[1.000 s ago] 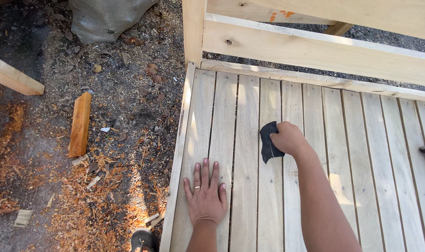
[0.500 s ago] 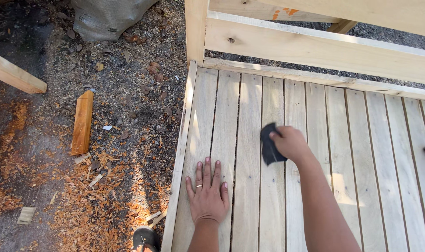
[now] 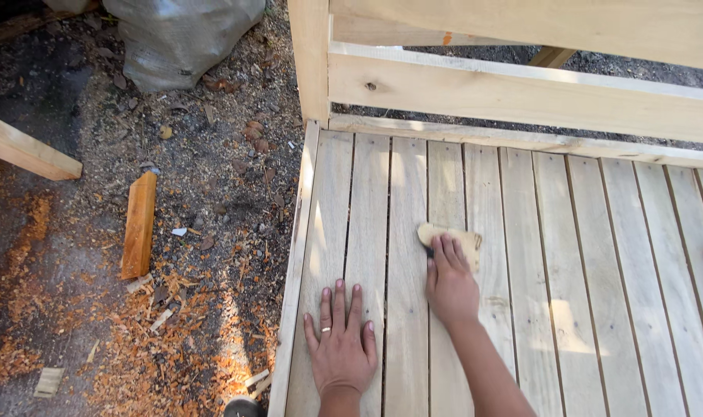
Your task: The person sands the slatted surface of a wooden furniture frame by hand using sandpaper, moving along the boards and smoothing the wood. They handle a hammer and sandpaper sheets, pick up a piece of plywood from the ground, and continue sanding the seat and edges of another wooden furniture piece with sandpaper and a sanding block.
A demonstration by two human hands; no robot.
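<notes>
My right hand (image 3: 449,287) presses a tan sandpaper sheet (image 3: 452,236) onto pale wooden slats (image 3: 521,255), its grip grasping the sheet; my left hand (image 3: 341,347) lies flat, released.

An outdoor woodworking site: wood shavings (image 3: 158,340) on dirt beside a slatted bench (image 3: 568,255).
</notes>
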